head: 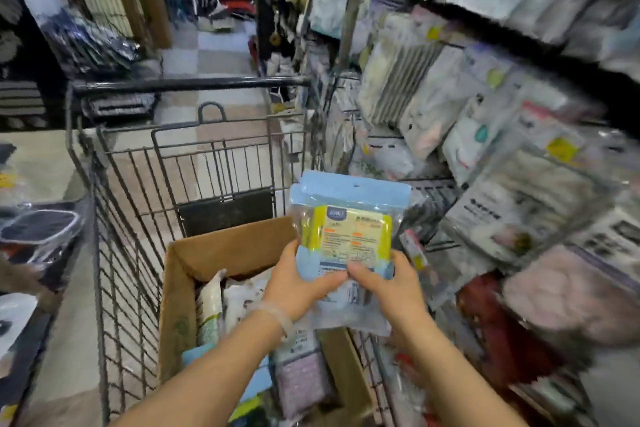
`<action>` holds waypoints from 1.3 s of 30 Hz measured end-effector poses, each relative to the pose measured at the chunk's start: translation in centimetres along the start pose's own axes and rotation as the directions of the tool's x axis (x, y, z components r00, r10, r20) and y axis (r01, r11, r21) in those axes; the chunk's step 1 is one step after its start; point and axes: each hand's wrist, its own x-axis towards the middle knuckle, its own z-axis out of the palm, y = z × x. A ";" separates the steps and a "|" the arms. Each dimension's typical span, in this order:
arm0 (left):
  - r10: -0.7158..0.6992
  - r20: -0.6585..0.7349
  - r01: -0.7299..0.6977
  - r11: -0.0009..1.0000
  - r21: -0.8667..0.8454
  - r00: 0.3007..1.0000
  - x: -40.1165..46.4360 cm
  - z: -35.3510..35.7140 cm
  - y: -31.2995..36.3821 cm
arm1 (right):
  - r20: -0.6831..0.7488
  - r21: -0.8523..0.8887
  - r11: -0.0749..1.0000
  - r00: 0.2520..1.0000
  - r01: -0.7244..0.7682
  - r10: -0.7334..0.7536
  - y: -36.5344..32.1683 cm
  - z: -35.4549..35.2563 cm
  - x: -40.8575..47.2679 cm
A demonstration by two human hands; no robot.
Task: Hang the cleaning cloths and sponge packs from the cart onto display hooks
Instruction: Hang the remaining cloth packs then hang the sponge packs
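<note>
pack's out of the cart, hooking it up comes next

both hands grip the sponge pack (346,232) by its bottom edge, left hand (294,282) and right hand (391,288) side by side, upright over the cardboard box (221,253) in the cart (114,204). i'd guess next is lining the header hole onto a free hook on the display (485,135) at right.

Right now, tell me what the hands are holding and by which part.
Both hands, left hand and right hand, hold a clear plastic pack with a blue header and yellow contents by its bottom edge, upright above the cardboard box.
</note>
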 end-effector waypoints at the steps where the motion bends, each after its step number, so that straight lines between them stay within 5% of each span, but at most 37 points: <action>1: 0.025 0.039 -0.026 1.000 0.007 0.999 -1.0 1.3 0.9 | -0.037 0.009 1.000 0.999 0.020 -0.020 -0.6 -1.5 -1.5; 7: 0.149 0.297 -0.160 0.987 0.014 0.943 -9.2 10.0 6.1 | -0.316 -0.034 0.988 0.937 0.148 -0.151 -4.3 -11.6 -13.2; 17: 0.382 0.586 -0.378 0.916 -0.136 0.714 -25.2 22.5 15.9 | -0.644 -0.195 0.932 0.676 0.306 -0.357 -11.1 -23.9 -33.7; 29: 0.512 0.800 -0.411 0.833 -0.371 0.314 -37.7 32.7 24.9 | -0.863 -0.326 0.909 0.310 0.261 -0.399 -17.6 -30.6 -49.7; 39: 0.435 0.885 -0.413 0.846 -0.338 0.165 -39.8 34.3 26.3 | -0.917 -0.303 0.937 0.213 0.176 -0.337 -18.2 -31.1 -53.5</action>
